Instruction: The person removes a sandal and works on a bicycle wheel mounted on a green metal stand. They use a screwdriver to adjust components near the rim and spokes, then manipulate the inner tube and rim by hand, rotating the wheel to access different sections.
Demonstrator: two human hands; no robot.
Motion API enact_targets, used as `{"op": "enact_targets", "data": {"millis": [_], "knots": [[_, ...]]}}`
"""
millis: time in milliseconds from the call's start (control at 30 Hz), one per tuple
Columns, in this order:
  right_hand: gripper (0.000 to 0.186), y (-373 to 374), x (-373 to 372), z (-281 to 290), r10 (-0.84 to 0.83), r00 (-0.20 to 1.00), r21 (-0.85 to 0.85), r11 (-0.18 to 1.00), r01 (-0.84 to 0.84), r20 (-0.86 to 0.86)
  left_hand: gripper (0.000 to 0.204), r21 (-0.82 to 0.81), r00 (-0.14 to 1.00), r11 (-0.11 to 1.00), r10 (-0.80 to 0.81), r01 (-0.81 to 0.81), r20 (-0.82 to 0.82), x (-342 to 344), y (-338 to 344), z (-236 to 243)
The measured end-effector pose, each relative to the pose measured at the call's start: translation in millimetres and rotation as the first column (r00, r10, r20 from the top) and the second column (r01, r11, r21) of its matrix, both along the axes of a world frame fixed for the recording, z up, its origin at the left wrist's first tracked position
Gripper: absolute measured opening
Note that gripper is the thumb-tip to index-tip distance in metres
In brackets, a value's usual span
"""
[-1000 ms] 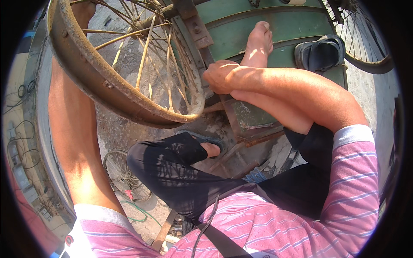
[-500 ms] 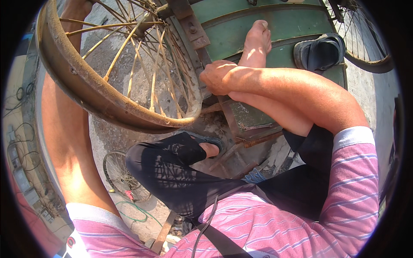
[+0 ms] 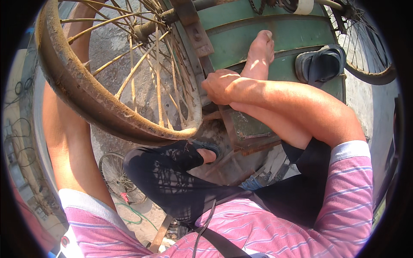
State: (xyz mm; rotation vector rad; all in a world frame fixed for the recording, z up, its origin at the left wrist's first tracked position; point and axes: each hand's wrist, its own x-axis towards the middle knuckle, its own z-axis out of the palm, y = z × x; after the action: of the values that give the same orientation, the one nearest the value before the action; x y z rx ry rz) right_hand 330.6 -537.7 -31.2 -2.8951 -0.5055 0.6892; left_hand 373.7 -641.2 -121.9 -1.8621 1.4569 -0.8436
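A rusty spoked wheel rim without a tyre stands tilted at the upper left, its axle by a rusty metal bracket. My left forearm reaches up behind the rim; my left hand is mostly cut off at the top edge, its fingers hidden. My right hand is closed beside the rim's right side, at the edge of a green metal panel. What its fingers hold, if anything, is hidden. My bare foot rests on the panel, just beyond my right wrist.
A dark sandal lies on the panel at the right. Behind it stands a spoked wheel with a tyre. Another thin wheel lies low on the left near a green cord. A wooden strip is at the bottom.
The rim's spokes sit at different angles, so the wheel has turned a little. The rim and panel appear slightly lower in view. My right hand stays closed in the same place.
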Motion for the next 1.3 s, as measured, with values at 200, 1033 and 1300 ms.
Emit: {"op": "enact_targets", "data": {"millis": [200,1033,1300], "knots": [[0.017,1,-2,-4,0.067,0.997,-0.147,0.987,-0.061,0.036,0.024,0.052,0.993,0.999,0.011,-0.004,-0.117,-9,-6,7],[0.018,2,3,20,0.126,0.992,-0.103,0.986,-0.127,-0.019,0.026,0.139,-0.646,0.859,-0.469,-0.493,0.602,-1,-10,-9],[0.018,-4,4,29,0.011,0.994,0.032,0.999,-0.008,-0.111,0.015,0.271,-0.624,0.785,-0.611,-0.557,0.488,-9,-8,13]]}}
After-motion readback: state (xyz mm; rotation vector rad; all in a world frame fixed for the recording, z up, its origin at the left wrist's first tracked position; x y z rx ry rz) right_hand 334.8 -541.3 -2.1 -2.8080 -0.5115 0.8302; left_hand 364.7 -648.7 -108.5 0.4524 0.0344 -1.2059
